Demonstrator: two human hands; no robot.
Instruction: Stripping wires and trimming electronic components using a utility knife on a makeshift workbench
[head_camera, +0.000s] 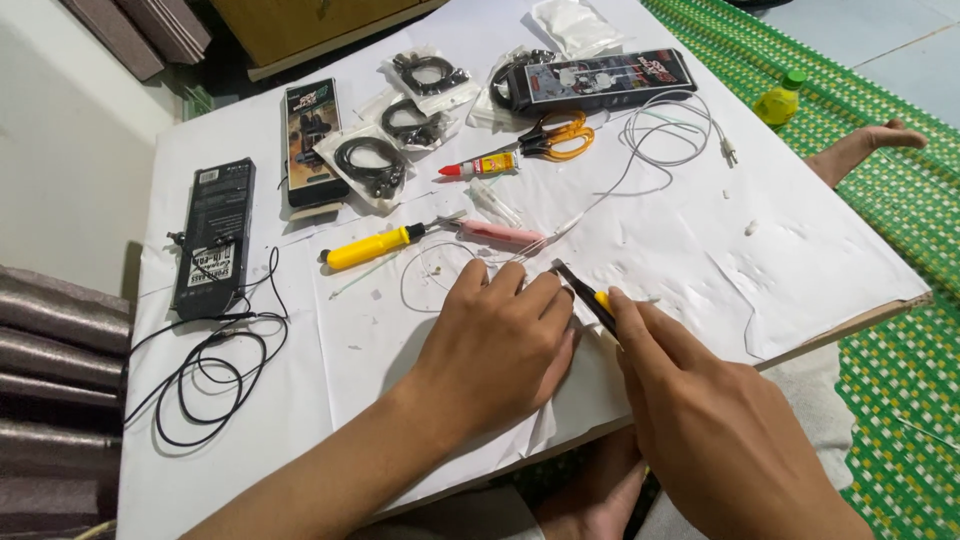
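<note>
My left hand (497, 345) lies flat, palm down, on the white paper (700, 250) covering the board, its fingertips pressing down a thin white wire (425, 268). My right hand (700, 420) grips a yellow and black utility knife (588, 294), whose blade tip points up-left beside my left fingertips. Just beyond the fingers lies a pink tool (500, 233) joined to a white cable (650, 140) that loops toward the far right.
A yellow-handled screwdriver (375, 247), a glue tube (482, 166), orange scissors (560, 136), bagged black cables (372, 165), dark boxes (215, 235) and black earphones (205, 365) lie around. A green bottle (780, 100) and a bare foot (860, 145) rest on the green mat.
</note>
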